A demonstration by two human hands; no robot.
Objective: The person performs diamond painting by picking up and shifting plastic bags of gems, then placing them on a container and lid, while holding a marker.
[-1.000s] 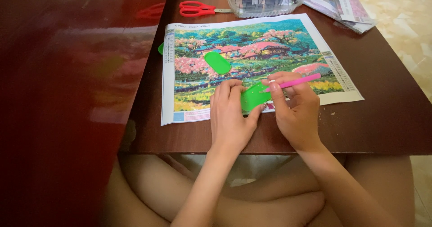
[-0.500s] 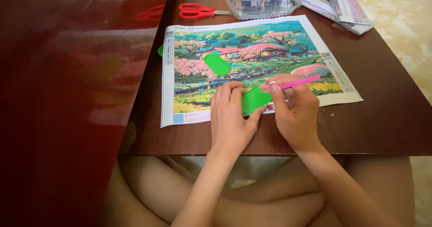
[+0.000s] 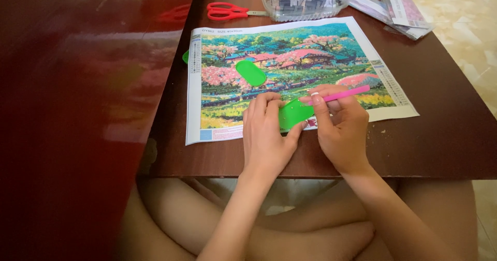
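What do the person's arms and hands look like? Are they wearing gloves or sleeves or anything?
No gloves and no sleeves: both forearms are bare up to the edge of the picture. The left hand has nothing on it, no ring or watch that shows. The right hand has a small white band around one fingertip, like tape or a plaster.

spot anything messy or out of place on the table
A few pale crumbs lie loose on the table right of the right hand, and a green tray is half tucked under the picture's left edge.

red scissors [image 3: 225, 11] at table's far edge | clear tub of small packets [image 3: 303, 0] just beside | second green tray [image 3: 251, 72] lying on canvas | flat packets [image 3: 396, 7] at far right corner
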